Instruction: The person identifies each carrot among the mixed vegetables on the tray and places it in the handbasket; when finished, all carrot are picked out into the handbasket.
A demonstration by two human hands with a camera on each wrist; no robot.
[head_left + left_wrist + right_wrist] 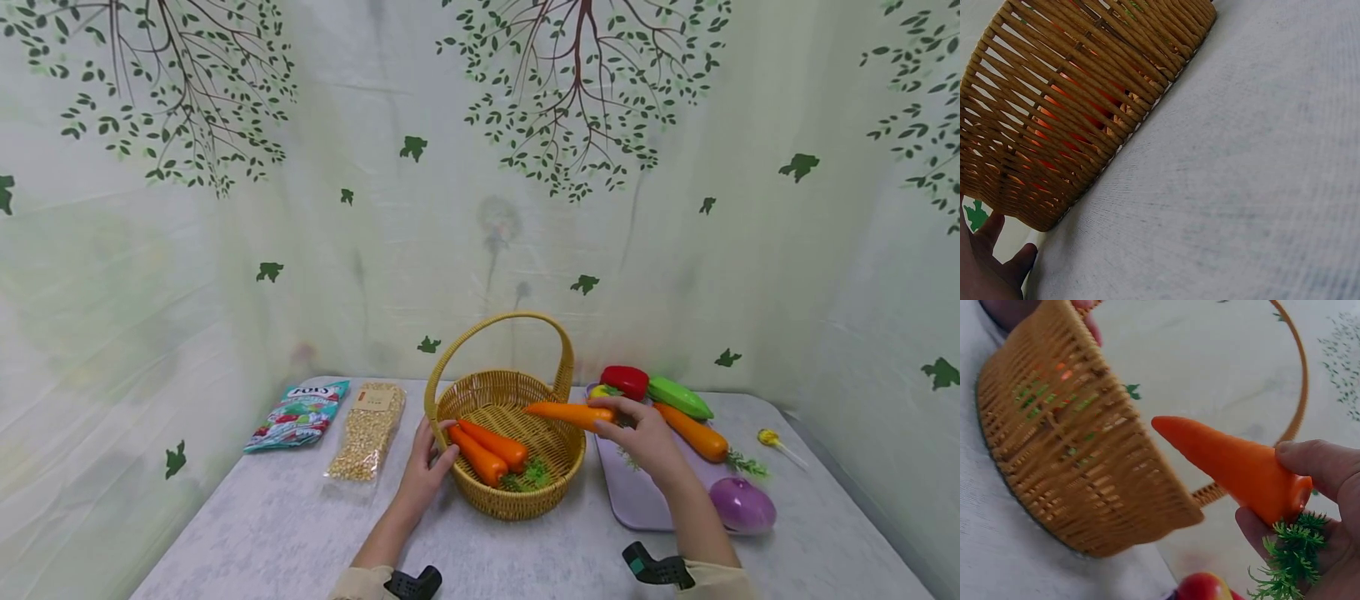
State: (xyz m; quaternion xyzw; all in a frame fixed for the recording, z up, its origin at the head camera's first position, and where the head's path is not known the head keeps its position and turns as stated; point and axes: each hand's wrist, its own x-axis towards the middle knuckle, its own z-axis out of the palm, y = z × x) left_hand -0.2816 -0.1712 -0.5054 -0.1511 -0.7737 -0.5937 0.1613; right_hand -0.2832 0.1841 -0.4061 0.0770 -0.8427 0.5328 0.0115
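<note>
My right hand pinches a carrot near its thick end, with the tip pointing left over the basket's right side. In the right wrist view, green leafy fronds hang from the carrot's top against the palm. My left hand grips the left rim of the woven basket by the foot of its tall handle. Inside the basket lie two more carrots side by side, with leafy tops toward the front. Through the weave, orange shows in the left wrist view.
Right of the basket is a lilac tray with a red pepper, a green vegetable, another carrot and a purple onion. A lollipop lies farther right. On the left are a teal packet and a bag of kernels.
</note>
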